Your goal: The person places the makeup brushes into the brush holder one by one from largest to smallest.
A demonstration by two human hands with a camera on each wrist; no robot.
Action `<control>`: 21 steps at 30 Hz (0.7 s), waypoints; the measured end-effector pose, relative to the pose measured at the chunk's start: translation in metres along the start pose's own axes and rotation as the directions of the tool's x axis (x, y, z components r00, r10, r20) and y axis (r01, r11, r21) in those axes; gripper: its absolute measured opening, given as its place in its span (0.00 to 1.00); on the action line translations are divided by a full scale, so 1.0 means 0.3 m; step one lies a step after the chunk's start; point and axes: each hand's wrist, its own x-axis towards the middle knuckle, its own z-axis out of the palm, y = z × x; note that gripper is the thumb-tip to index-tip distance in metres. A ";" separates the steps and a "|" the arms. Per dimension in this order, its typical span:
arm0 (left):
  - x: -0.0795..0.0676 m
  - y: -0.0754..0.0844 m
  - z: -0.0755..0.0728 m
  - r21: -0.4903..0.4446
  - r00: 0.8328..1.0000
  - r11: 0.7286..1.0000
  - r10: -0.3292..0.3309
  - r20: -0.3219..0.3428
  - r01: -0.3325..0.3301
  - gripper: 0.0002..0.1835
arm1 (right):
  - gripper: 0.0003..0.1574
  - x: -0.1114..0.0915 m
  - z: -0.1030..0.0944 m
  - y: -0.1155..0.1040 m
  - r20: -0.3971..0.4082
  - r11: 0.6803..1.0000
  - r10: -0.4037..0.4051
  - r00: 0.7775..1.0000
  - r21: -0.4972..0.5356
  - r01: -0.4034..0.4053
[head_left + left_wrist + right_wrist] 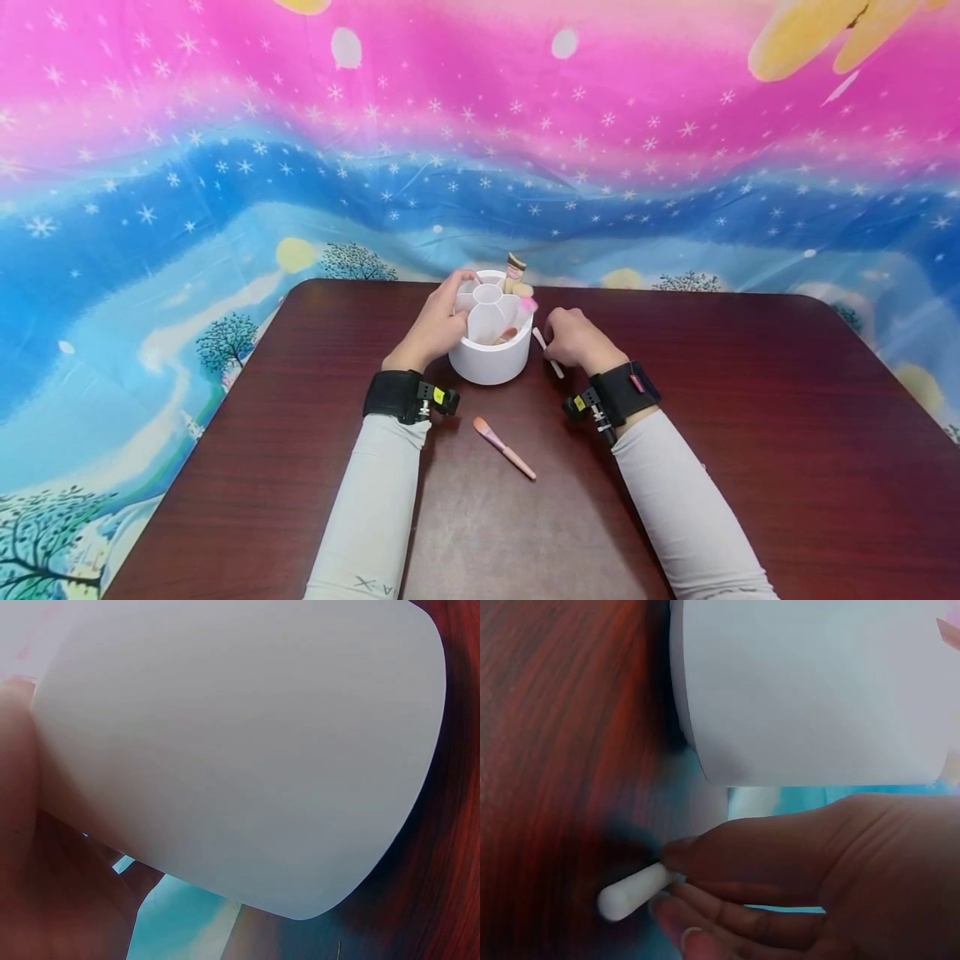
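A white round organizer (pixel 489 363) with petal-shaped compartments stands near the table's far edge. My left hand (pixel 435 325) grips its left side, thumb at the rim; its smooth white wall (pixel 247 765) fills most of the left wrist view. To the right of the organizer, my right hand (pixel 576 337) pinches a slim white stick (pixel 636 892) between thumb and fingers, low over the table. The stick's rounded end points out of the grip; its kind cannot be made out. A makeup brush (pixel 504 448) with a pink handle and orange-brown bristles lies nearer me.
Inside the organizer are a brown-tipped brush (pixel 507 336), a fluffy pink piece (pixel 528 305) and a tan item with a small figure (pixel 514 275). The dark red wooden table (pixel 750 467) reaches back to a printed cloth (pixel 480 167).
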 end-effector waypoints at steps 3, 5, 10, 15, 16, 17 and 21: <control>-0.001 -0.002 0.000 0.004 1.000 1.000 0.001 -0.001 -0.001 0.27 | 0.03 -0.008 -0.007 0.004 0.042 1.000 0.021 0.999 0.007 -0.021; -0.001 -0.005 0.000 0.009 1.000 1.000 0.005 -0.004 -0.005 0.27 | 0.02 -0.012 -0.016 0.007 0.058 1.000 0.029 0.998 0.004 -0.029; 0.000 -0.010 0.001 0.015 1.000 1.000 0.017 -0.008 -0.017 0.27 | 0.02 -0.030 -0.058 0.012 0.020 1.000 0.019 1.000 -0.001 -0.019; 0.001 -0.008 0.001 0.017 1.000 1.000 0.018 -0.009 -0.017 0.27 | 0.06 -0.059 -0.109 0.007 -0.036 1.000 -0.012 0.999 0.018 0.012; 0.001 -0.008 0.001 0.017 1.000 1.000 0.016 -0.008 -0.016 0.27 | 0.06 -0.065 -0.118 0.006 -0.043 1.000 -0.021 0.999 0.018 0.022; 0.001 -0.007 0.001 0.017 1.000 1.000 0.014 -0.009 -0.014 0.27 | 0.06 -0.070 -0.126 0.005 -0.059 0.999 -0.031 0.998 0.017 0.032; 0.000 -0.007 0.003 0.013 1.000 1.000 0.011 -0.011 -0.011 0.27 | 0.03 -0.098 -0.157 -0.003 -0.130 0.997 -0.058 0.990 0.048 0.064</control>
